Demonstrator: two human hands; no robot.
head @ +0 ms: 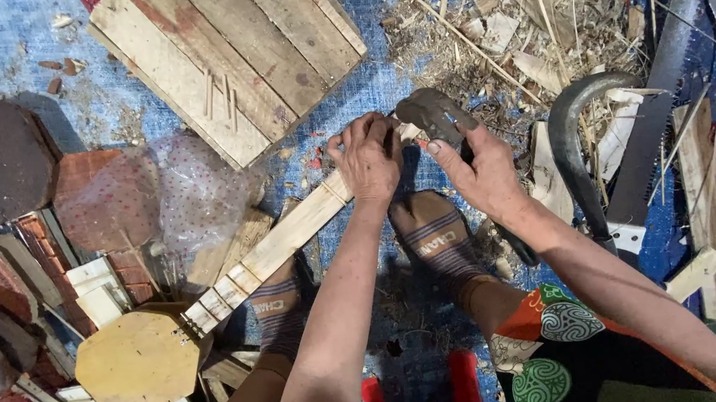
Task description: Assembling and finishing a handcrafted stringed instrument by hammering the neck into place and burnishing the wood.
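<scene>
Two grips — left hand, right hand — one wooden neck

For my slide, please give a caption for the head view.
Left hand steadies a wooden stick while right hand holds a dark tool.

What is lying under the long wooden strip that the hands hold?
Under the wooden strip lie the blue tarp, a sandalled foot and wood scraps. Its far end is covered by the left hand.
</scene>
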